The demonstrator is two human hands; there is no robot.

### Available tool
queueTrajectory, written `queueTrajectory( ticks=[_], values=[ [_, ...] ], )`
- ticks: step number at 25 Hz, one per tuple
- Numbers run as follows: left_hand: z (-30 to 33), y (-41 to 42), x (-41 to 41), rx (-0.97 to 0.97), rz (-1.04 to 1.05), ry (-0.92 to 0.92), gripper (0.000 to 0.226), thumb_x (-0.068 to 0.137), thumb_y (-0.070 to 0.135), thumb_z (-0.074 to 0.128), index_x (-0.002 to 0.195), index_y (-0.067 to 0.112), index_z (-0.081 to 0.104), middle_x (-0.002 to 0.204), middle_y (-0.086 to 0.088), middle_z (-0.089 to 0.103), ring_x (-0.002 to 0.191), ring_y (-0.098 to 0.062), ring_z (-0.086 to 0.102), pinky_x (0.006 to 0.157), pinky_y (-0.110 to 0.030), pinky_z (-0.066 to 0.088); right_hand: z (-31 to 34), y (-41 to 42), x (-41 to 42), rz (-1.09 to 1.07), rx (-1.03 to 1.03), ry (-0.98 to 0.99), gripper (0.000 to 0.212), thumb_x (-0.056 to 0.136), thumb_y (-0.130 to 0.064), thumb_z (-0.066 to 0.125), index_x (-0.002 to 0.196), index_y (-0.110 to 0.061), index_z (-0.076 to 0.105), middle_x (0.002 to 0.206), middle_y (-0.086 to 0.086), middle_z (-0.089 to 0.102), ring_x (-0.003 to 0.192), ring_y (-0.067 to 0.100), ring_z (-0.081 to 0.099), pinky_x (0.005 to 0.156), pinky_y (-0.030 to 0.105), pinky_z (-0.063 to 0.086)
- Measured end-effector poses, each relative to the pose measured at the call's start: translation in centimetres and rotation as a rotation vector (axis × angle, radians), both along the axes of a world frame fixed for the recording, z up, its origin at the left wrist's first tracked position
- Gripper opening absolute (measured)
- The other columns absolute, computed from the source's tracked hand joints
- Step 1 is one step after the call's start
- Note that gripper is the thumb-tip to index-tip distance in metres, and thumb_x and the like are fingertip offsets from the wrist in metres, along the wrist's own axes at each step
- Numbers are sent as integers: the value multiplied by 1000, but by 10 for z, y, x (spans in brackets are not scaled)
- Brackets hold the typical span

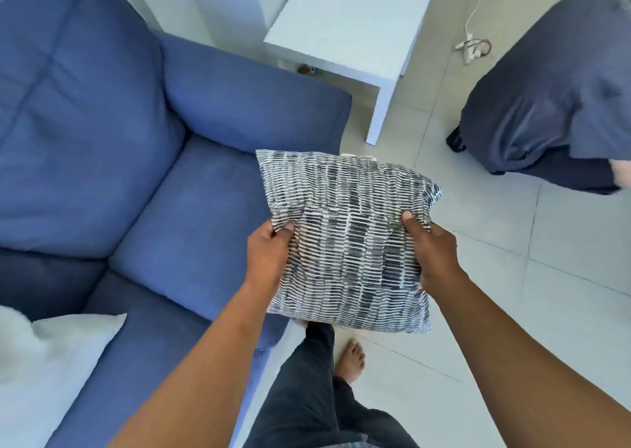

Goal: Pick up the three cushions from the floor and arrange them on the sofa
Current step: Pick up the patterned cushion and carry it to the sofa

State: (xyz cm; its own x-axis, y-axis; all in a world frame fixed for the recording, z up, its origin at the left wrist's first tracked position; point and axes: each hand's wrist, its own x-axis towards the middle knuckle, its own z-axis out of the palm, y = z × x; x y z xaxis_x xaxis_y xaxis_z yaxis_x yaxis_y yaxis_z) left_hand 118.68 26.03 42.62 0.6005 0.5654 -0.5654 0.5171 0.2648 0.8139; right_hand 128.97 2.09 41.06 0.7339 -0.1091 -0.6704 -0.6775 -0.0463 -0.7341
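I hold a black-and-white striped cushion (348, 236) in the air with both hands, just past the front right corner of the blue sofa (143, 160). My left hand (268, 253) grips its left edge and my right hand (432, 246) grips its right edge. A white cushion (51, 362) lies on the sofa seat at the lower left. A third cushion is not in view.
A white side table (348, 27) stands beside the sofa's arm. A dark blue covered seat (553, 99) is at the right. A white cable with a plug (473, 46) lies on the tiled floor. My bare foot (351, 359) is below the cushion.
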Motion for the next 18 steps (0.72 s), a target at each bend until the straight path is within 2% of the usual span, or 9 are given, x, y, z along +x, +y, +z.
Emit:
queueTrajectory(
  ticks=[4,8,12,15,18],
  values=[
    [4,61,-2,-28,124,-21,18,105,8,62,112,6,78,115,-14,81,99,-26,75,96,-44,62,7,70,34,140,-14,-33,31,83,-45,84,94,-16,77,100,9,82,94,35,79,94,58,61],
    [12,122,-5,-40,247,-30,17,104,8,63,108,9,79,109,-8,83,104,-29,77,97,-45,62,23,154,63,290,4,-58,23,89,-37,81,98,-17,77,102,9,82,94,33,79,92,56,62],
    [14,180,-14,-81,321,-28,17,102,4,63,110,7,78,110,-10,83,108,-36,77,101,-51,60,41,227,86,421,7,-106,26,92,-32,79,109,-13,76,105,11,81,97,34,78,93,57,62],
    [21,211,-25,-83,332,-36,24,101,-2,60,114,10,76,113,-7,83,102,-26,79,100,-46,60,53,274,94,519,12,-127,11,94,-24,77,99,-15,75,106,12,80,99,35,77,94,56,61],
    [32,234,-38,-69,374,-50,29,100,-4,59,113,17,73,106,4,83,85,-8,80,80,-27,63,64,318,96,620,15,-122,5,95,-19,76,98,-15,74,105,10,80,98,33,77,92,50,62]
  ],
)
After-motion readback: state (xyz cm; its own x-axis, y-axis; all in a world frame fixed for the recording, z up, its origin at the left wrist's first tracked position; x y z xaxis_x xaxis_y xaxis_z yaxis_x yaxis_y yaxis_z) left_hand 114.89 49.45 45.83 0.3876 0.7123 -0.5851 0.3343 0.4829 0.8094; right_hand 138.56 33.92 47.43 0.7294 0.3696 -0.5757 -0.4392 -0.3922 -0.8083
